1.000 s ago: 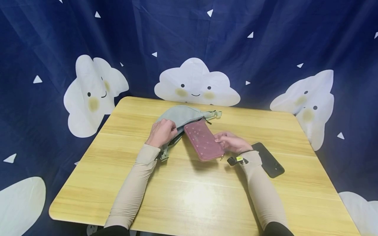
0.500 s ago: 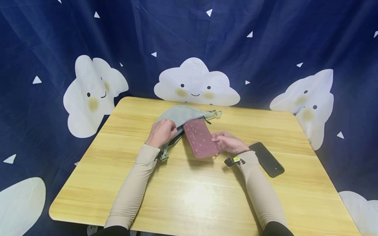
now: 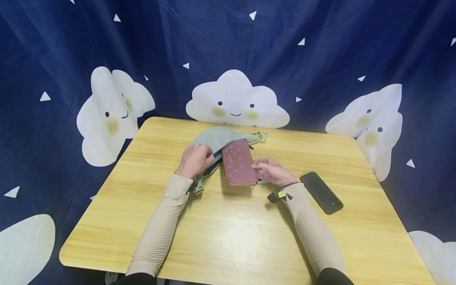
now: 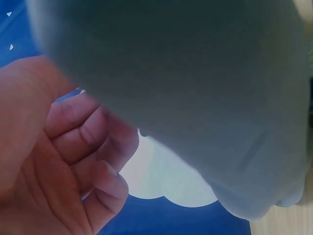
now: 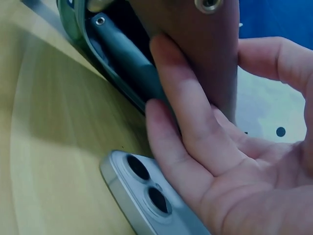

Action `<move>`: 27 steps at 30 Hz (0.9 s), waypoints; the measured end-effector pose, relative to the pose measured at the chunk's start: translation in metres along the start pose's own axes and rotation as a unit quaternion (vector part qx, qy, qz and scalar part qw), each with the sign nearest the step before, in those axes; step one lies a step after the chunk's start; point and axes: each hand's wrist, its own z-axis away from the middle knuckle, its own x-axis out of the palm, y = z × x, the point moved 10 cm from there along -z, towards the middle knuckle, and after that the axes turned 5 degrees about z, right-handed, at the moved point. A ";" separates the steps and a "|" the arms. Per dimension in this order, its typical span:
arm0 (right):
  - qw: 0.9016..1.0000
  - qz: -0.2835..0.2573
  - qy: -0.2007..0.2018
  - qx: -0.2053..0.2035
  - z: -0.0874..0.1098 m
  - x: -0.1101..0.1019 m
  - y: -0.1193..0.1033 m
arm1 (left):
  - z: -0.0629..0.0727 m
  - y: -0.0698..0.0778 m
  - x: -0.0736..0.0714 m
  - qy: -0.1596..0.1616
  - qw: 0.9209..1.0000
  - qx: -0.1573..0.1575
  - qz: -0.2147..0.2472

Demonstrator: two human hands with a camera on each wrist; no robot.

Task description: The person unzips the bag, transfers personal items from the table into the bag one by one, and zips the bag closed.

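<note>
A pale green waist bag (image 3: 217, 137) lies toward the back of the table, its opening facing the right. My left hand (image 3: 194, 160) grips the bag's near edge; the bag (image 4: 195, 98) covers the thumb and index tips in the left wrist view, while the other fingers curl loosely. Between thumb and fingers, my right hand (image 3: 272, 172) pinches a dusty-pink zip wallet (image 3: 238, 164) by its right side. The wallet's far end sits at the bag's opening, partly overlapping it. In the right wrist view, the dark inside of the bag (image 5: 122, 54) shows beside the wallet (image 5: 210, 63).
A silver phone (image 5: 127, 191) with two camera lenses lies on the table under my right hand. To the right of that wrist lies a black phone (image 3: 321, 193). The wooden table (image 3: 228, 245) ends at a blue cloud-print curtain (image 3: 221, 43).
My right hand has moved left and slightly away from me, turning the wallet more upright and bringing it against the bag's opening. Part of the silver phone has come into view. My left hand has stayed still.
</note>
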 end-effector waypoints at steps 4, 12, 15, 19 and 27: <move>1.000 -0.009 0.017 -0.010 -0.002 0.004 -0.004 | -0.001 0.000 -0.001 -0.002 1.000 0.000 0.002; 0.996 -0.026 0.083 -0.012 -0.009 0.008 -0.001 | 0.000 0.003 -0.001 0.005 1.000 0.012 0.008; 0.994 -0.033 0.104 -0.018 -0.012 0.012 -0.001 | 0.000 0.004 0.000 0.007 1.000 0.016 0.007; 0.990 -0.044 0.131 -0.025 -0.017 0.017 0.000 | 0.000 0.004 0.000 0.010 1.000 0.015 0.004; 0.984 -0.068 0.164 -0.027 -0.025 0.026 0.003 | 0.001 0.005 0.000 0.010 1.000 0.008 -0.002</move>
